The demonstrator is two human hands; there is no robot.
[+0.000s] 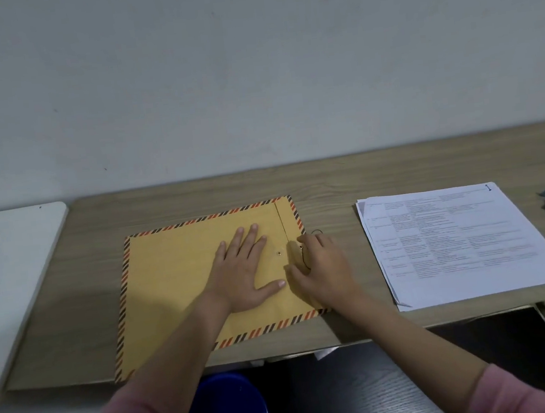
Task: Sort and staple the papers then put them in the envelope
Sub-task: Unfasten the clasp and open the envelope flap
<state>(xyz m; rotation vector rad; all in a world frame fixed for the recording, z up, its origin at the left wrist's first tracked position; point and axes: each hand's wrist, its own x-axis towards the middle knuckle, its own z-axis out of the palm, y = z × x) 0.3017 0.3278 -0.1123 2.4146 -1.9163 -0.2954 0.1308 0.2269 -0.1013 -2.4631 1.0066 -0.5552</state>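
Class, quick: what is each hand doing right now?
Left hand: open, pressing flat on the envelope.
Right hand: fingers curled at the envelope flap's string; grip unclear.

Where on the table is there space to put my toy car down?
Bare wood shows between the envelope and the stack of papers, and in a long strip behind both, along the wall. There is more left of the envelope, beside the white board. The envelope's flap end is crowded by the left hand and right hand.
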